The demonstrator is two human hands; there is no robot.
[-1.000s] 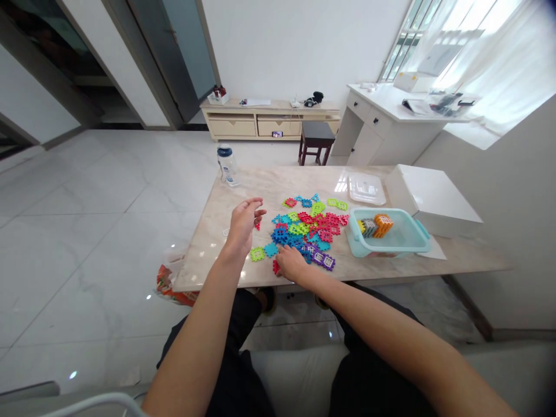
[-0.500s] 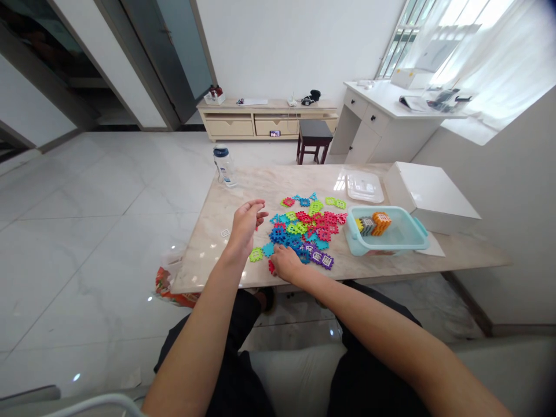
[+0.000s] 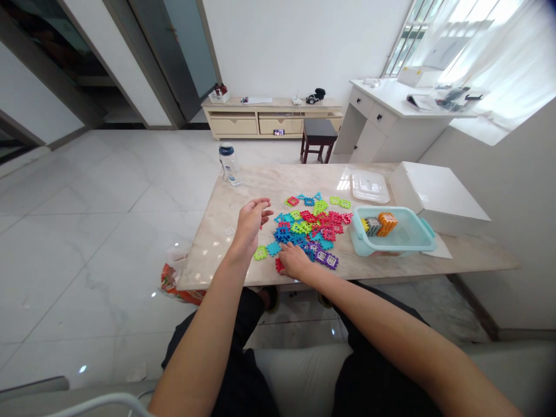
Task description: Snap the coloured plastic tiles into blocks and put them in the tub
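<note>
On the table lies a pile of interlocking plastic building tiles (image 3: pixel 299 227) in red, blue, green and purple. My left hand (image 3: pixel 251 226) is raised at the pile's left side, its fingers curled. A sliver of red tile (image 3: pixel 260 227) shows below those fingers; the rest is hidden by the hand. At the pile's near edge, my right hand (image 3: pixel 296 262) has its fingers closed at a red tile (image 3: pixel 278 265). A light blue tile (image 3: pixel 273 248) and a green tile (image 3: pixel 260 253) lie flat between the hands.
A pale turquoise tub (image 3: pixel 403 250) at the right holds stacked yellow, grey and orange tiles (image 3: pixel 386 223). Behind it are a clear lid (image 3: pixel 370 186) and a white box (image 3: pixel 443 191). A water bottle (image 3: pixel 230 165) stands at the far left, and a white window piece (image 3: pixel 230 231) lies nearer.
The whole view has shifted slightly. My right hand has drawn back a little from the light blue tile, and more of the red tile at its fingers shows. My left hand keeps its pose.
</note>
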